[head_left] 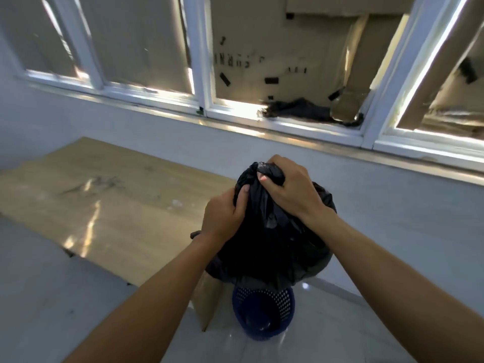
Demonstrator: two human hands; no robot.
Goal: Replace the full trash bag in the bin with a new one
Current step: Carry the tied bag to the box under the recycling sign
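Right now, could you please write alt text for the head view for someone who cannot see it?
The left hand and right hand grip the gathered neck of a full black trash bag above a blue perforated bin. Behind are a wooden table and cardboard-covered windows.

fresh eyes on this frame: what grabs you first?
The bulging black plastic trash bag at centre. Its gathered neck is gripped by the left hand and, higher up, the right hand. Just below it, on the floor, stands the blue perforated plastic bin. Behind, brown cardboard sheets cover the white-framed windows.
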